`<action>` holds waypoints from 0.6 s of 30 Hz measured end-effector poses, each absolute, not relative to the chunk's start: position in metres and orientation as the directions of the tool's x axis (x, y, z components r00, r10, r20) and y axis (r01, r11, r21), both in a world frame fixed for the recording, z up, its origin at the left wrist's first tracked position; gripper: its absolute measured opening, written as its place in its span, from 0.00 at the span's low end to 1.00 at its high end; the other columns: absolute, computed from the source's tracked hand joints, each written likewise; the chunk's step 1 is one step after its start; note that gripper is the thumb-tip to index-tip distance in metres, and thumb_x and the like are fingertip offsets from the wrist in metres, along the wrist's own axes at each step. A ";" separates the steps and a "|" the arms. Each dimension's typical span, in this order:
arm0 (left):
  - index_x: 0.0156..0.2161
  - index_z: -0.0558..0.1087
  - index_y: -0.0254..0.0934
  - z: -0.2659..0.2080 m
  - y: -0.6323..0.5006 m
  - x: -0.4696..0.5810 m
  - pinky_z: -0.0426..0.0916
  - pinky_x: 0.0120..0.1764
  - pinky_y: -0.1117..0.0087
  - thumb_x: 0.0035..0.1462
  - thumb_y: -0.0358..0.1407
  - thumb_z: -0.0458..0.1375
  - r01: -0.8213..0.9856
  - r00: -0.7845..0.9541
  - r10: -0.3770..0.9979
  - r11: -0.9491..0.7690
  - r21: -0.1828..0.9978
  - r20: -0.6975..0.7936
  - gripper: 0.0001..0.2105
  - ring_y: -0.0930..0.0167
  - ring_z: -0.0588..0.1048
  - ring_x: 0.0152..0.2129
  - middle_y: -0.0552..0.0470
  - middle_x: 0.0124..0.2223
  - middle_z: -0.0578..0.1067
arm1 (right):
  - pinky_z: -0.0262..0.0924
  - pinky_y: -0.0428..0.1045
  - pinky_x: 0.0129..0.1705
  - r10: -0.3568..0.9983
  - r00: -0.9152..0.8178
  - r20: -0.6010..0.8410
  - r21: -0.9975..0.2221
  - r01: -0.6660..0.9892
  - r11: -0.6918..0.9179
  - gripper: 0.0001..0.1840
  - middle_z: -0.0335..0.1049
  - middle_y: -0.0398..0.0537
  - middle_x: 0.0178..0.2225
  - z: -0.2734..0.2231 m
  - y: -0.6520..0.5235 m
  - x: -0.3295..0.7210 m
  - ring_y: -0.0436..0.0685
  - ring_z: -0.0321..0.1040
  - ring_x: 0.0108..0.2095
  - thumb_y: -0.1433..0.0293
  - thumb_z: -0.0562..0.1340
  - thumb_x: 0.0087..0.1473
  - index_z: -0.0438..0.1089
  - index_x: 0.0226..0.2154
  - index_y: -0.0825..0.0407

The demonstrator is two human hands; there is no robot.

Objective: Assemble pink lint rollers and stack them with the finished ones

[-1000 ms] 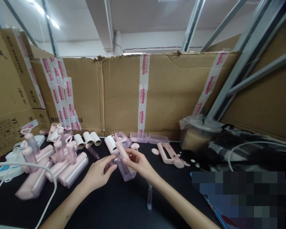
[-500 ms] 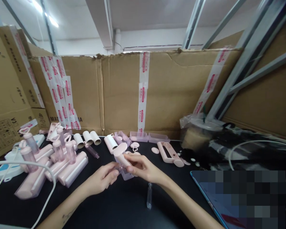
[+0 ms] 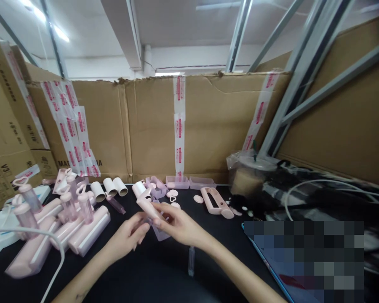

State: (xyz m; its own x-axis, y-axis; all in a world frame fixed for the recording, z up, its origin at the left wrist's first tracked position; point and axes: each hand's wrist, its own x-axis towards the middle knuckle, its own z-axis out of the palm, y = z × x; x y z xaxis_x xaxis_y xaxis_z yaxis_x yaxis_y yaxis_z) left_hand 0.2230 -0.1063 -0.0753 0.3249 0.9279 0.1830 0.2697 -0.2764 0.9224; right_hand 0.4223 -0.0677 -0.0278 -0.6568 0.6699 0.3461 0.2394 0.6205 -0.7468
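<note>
My right hand grips a pink plastic lint roller part, its thumb along the near side. The part is tilted, with its flat end up and to the left. My left hand is closed at its lower left side, fingertips pinched on a small clear piece, mostly hidden. Under the hands shows a translucent purple cover; whether it touches the pink part I cannot tell. A clear tube-like handle lies on the black table below my right wrist.
Several pink lint rollers with heart-loop handles lie at the left, crossed by a white cable. Paper rolls, purple covers and a pink frame stand behind. To the right are a drink cup and a blue-edged tablet.
The whole view has shifted, so the table's things appear further left. The pink part has tipped over in my right hand and shows more of its long side. Both hands stay close together.
</note>
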 end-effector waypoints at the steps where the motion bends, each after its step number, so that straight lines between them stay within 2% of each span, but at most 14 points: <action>1: 0.48 0.62 0.35 -0.076 -0.105 0.222 0.55 0.17 0.77 0.56 0.51 0.49 0.173 0.343 0.928 -0.215 0.961 0.146 0.22 0.79 0.57 0.11 0.62 0.19 0.58 | 0.62 0.49 0.36 0.673 -0.648 0.357 -0.785 0.183 0.592 0.27 0.70 0.51 0.41 -0.024 -0.063 0.427 0.56 0.67 0.38 0.54 0.53 0.57 0.60 0.55 0.51; 3: 0.45 0.63 0.34 -0.073 -0.104 0.219 0.59 0.17 0.76 0.55 0.53 0.49 -0.016 0.326 0.935 -0.138 0.990 0.136 0.23 0.80 0.56 0.10 0.64 0.17 0.57 | 0.64 0.50 0.38 0.733 -0.553 0.396 -0.814 0.158 0.559 0.26 0.69 0.52 0.43 -0.019 -0.049 0.440 0.56 0.68 0.41 0.55 0.49 0.59 0.61 0.54 0.51; 4: 0.43 0.64 0.35 -0.069 -0.104 0.218 0.61 0.19 0.75 0.56 0.53 0.48 -0.087 0.293 0.944 -0.128 0.988 0.148 0.23 0.79 0.59 0.11 0.63 0.17 0.58 | 0.64 0.50 0.40 0.777 -0.467 0.421 -0.807 0.198 0.556 0.24 0.70 0.52 0.43 -0.017 -0.039 0.448 0.56 0.68 0.41 0.56 0.47 0.60 0.64 0.51 0.52; 6: 0.42 0.64 0.35 -0.060 -0.106 0.215 0.63 0.21 0.74 0.57 0.54 0.45 -0.162 0.200 0.966 -0.135 0.978 0.166 0.23 0.77 0.65 0.15 0.58 0.21 0.64 | 0.62 0.52 0.44 0.829 -0.290 0.478 -0.753 0.351 0.557 0.18 0.71 0.52 0.42 -0.018 -0.019 0.464 0.56 0.68 0.42 0.60 0.52 0.58 0.68 0.44 0.52; 9: 0.43 0.66 0.35 -0.048 -0.107 0.207 0.61 0.21 0.75 0.56 0.54 0.47 -0.015 0.095 0.989 -0.112 0.994 0.113 0.23 0.75 0.67 0.21 0.54 0.29 0.68 | 0.59 0.54 0.47 0.838 -0.195 0.510 -0.703 0.468 0.536 0.14 0.70 0.53 0.41 -0.027 0.001 0.479 0.57 0.66 0.43 0.66 0.52 0.56 0.69 0.39 0.54; 13: 0.34 0.69 0.33 -0.047 -0.102 0.190 0.60 0.25 0.74 0.53 0.52 0.52 0.339 0.141 0.990 -0.055 0.939 0.007 0.20 0.75 0.64 0.21 0.58 0.23 0.64 | 0.61 0.51 0.43 0.821 -0.307 0.482 -0.601 0.566 0.564 0.11 0.71 0.50 0.37 -0.039 0.008 0.472 0.56 0.68 0.39 0.71 0.54 0.54 0.71 0.35 0.53; 16: 0.41 0.67 0.34 -0.053 -0.098 0.180 0.58 0.26 0.74 0.50 0.50 0.56 0.400 0.122 0.992 -0.017 0.917 -0.035 0.20 0.75 0.65 0.22 0.59 0.24 0.65 | 0.60 0.49 0.41 0.787 -0.449 0.422 -0.500 0.609 0.615 0.10 0.71 0.48 0.36 -0.038 0.017 0.452 0.54 0.68 0.37 0.73 0.56 0.52 0.73 0.33 0.53; 18: 0.41 0.65 0.34 -0.056 -0.097 0.176 0.57 0.24 0.75 0.49 0.50 0.57 0.397 0.126 0.990 0.001 0.918 -0.056 0.21 0.75 0.65 0.21 0.59 0.24 0.66 | 0.60 0.48 0.41 0.766 -0.517 0.382 -0.428 0.636 0.642 0.09 0.71 0.48 0.35 -0.034 0.028 0.434 0.54 0.68 0.36 0.74 0.57 0.52 0.73 0.33 0.54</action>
